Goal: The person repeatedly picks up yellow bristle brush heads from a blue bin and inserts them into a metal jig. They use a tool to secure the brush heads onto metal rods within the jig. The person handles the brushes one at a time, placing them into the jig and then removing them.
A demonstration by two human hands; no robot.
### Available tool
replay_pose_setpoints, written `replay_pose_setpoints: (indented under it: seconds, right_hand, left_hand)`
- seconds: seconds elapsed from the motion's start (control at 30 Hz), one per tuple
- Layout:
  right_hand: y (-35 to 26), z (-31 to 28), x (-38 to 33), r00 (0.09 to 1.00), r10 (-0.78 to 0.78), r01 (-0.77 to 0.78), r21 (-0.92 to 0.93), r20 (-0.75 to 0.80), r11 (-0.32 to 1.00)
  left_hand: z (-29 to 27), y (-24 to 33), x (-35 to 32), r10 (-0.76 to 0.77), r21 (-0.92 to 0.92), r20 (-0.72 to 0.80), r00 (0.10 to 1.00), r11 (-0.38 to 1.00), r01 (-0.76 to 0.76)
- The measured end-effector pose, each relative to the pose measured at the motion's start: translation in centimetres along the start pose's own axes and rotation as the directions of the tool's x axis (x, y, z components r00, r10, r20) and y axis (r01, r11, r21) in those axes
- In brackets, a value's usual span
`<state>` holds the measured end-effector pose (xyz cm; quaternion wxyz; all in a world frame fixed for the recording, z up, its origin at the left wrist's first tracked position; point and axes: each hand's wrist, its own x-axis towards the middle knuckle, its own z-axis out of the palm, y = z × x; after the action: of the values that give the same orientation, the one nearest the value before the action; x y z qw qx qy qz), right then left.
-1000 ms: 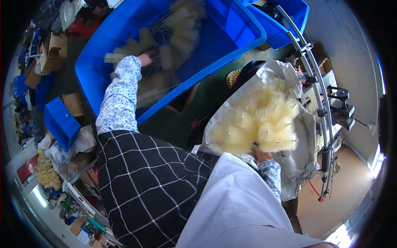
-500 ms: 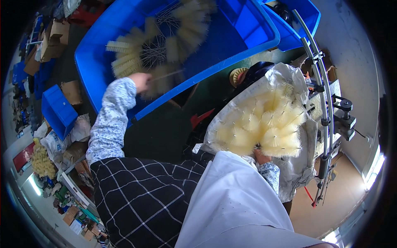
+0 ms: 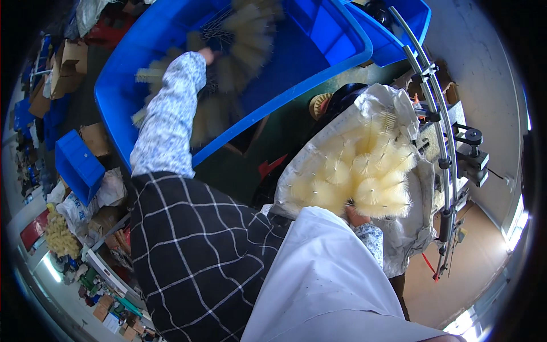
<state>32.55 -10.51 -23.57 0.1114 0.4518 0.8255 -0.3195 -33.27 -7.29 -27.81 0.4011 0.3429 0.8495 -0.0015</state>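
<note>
In the large blue bin [image 3: 285, 101], my left hand [image 3: 208, 56] reaches among the thin wire handles [image 3: 216, 29] of several cream bristle brushes [image 3: 249, 34]. Motion blurs its fingers, so their grip is unclear. The brushes lie fanned out with their wires toward the middle. On my right, a bunch of cream brushes [image 3: 370, 165] rests on a crumpled white sack [image 3: 411, 216], tips upward. My right hand [image 3: 358, 216] is curled at the near edge of this bunch, touching it from below. Bristles hide most of its fingers and whatever they close on.
A curved double metal rail [image 3: 436, 114] runs along the right side, next to a dark clamp [image 3: 474, 165]. A smaller blue bin [image 3: 80, 165] stands at left near cardboard boxes [image 3: 71, 65]. White cloth [image 3: 325, 268] and black checked fabric [image 3: 199, 245] cover my lap.
My left hand has moved farther into the bin, toward the far wire handles, away from a brush now lying near the bin's front edge. My right hand stays at the bunch.
</note>
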Motion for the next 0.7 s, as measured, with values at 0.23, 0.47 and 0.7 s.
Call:
replay_pose_setpoints:
  seconds: [0.23,0.47,0.7]
  right_hand:
    - [-0.4,-2.3,-1.3,0.996,0.071,-0.074,0.083,0.045,0.994]
    - [0.5,-6.7,-3.5,0.994,0.077,-0.088,0.149,0.082,0.985]
    - [0.5,-9.5,-5.6,0.984,0.151,-0.166,0.191,0.091,0.968]
  left_hand:
    - [1.1,0.1,6.9,-0.284,-0.642,-0.041,0.958,0.742,0.193]
    - [2.6,-4.0,10.4,-0.226,-0.997,0.04,0.973,-0.076,0.023]
    - [0.5,5.0,3.9,-0.318,-0.894,-0.073,0.945,-0.4,-0.203]
